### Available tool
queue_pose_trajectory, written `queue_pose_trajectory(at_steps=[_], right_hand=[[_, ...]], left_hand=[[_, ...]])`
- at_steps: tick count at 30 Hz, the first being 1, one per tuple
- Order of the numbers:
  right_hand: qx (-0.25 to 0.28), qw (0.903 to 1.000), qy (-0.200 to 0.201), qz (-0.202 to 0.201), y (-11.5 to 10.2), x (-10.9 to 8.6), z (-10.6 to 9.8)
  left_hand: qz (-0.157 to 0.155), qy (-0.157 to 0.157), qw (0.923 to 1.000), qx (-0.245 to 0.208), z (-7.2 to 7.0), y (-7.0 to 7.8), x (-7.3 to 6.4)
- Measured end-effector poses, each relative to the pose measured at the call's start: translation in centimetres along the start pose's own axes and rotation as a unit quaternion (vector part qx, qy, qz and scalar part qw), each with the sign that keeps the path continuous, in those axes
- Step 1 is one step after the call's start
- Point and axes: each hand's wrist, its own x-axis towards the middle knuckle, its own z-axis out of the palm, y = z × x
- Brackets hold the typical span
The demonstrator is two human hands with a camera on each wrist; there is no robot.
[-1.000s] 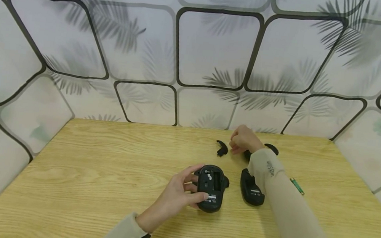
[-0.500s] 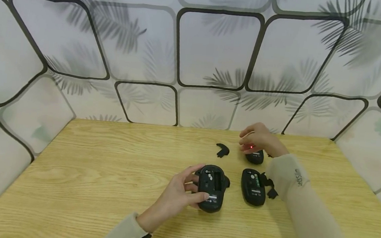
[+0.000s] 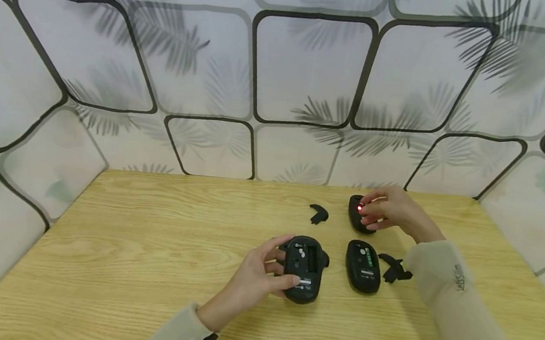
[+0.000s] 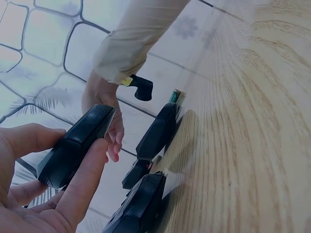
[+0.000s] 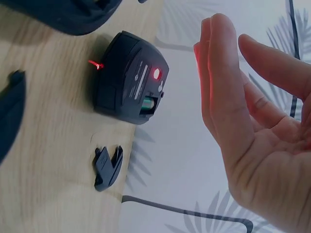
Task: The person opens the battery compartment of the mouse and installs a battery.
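Observation:
My left hand (image 3: 254, 275) holds a black computer mouse (image 3: 301, 293) underside up, thumb across its near part and fingers along its side. An elongated slot shows in its underside; the left wrist view has the same mouse (image 4: 73, 145) edge-on. My right hand (image 3: 394, 209) hovers by the far black mouse (image 3: 354, 213), fingers extended, overlapping it in the head view. In the right wrist view that mouse (image 5: 129, 77) shows a lit red sensor and a green battery, apart from the empty right hand (image 5: 233, 107). A second mouse (image 3: 362, 280) lies underside up, battery visible.
A curved black cover piece (image 3: 319, 214) lies left of the far mouse. Beside the right sleeve is an irregular black shape (image 3: 393, 270), unclear in kind. The wooden table (image 3: 147, 245) meets a patterned backdrop (image 3: 212, 76) at the back and sides.
My right hand has moved right and slightly nearer, uncovering the far mouse, whose red light now shows, and the second mouse. The right sleeve now hides the loose battery. My left hand is still.

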Motion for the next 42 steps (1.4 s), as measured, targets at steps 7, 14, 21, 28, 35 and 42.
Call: queue_pose_trajectory(at_steps=[7,14,21,28,35,42], right_hand=[[-0.013,0.9998,0.002,-0.015,1.4,-1.4,-0.8],[-0.013,0.9998,0.000,-0.013,2.5,-2.7,-1.7],[-0.020,0.9998,0.003,-0.001,3.5,-3.7,-2.8],[-0.027,0.9996,0.003,0.008,4.6,-4.4,-3.9],[-0.027,0.9993,0.003,0.025,5.7,-5.1,-4.8],[-0.049,0.9979,0.010,0.041,6.7,-5.9,-5.8]], left_hand=[[-0.001,-0.001,1.0000,-0.004,0.0,0.1,0.1],[-0.001,0.000,1.0000,-0.001,-0.1,0.1,0.0],[0.004,0.001,1.0000,0.001,-0.2,0.1,0.0],[0.003,0.002,1.0000,0.005,-0.2,0.2,0.0],[0.001,0.002,1.0000,0.008,-0.2,0.0,0.1],[-0.004,0.003,1.0000,0.005,-0.1,0.0,0.0]])
